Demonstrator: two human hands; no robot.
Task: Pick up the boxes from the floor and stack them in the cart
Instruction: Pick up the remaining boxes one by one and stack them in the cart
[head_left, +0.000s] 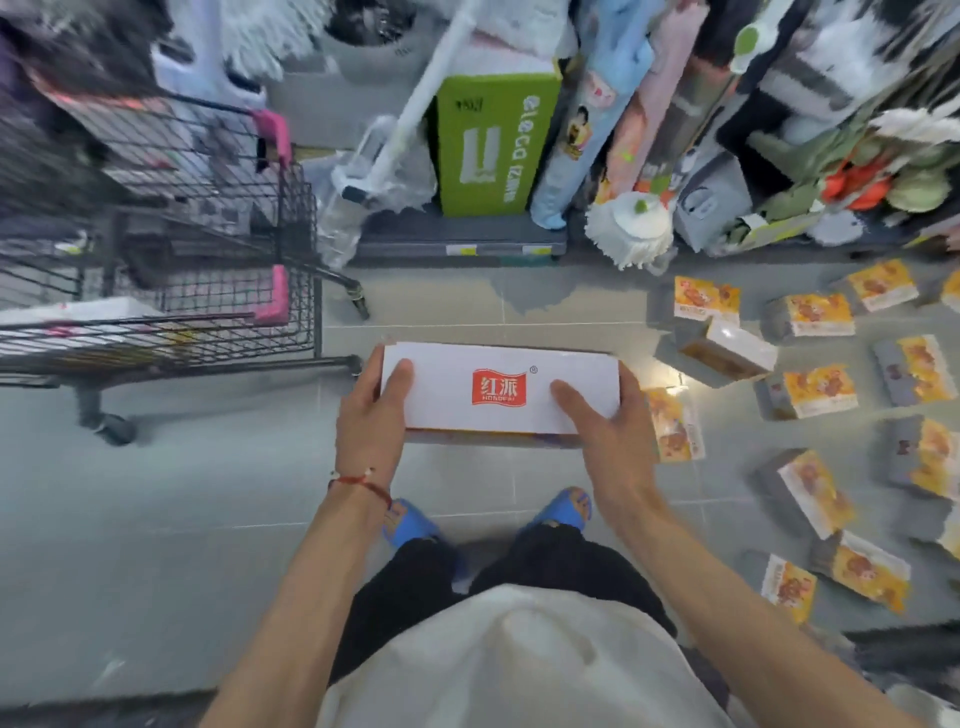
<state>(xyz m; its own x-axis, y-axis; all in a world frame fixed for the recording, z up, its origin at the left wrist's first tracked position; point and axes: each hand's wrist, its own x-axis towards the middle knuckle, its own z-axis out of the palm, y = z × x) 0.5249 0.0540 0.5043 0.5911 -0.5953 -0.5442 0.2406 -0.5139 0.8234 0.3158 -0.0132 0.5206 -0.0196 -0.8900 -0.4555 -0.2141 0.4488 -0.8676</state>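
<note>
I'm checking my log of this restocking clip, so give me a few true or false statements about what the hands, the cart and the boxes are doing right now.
1. The left hand and the right hand both hold the white rectangular cardboard box with a red logo. True.
2. The black wire shopping cart stands to the person's right. False: it stands to the left.
3. Orange-and-yellow printed boxes lie scattered on the grey tiled floor. True.
4. The person wears red shoes. False: blue sandals.
</note>
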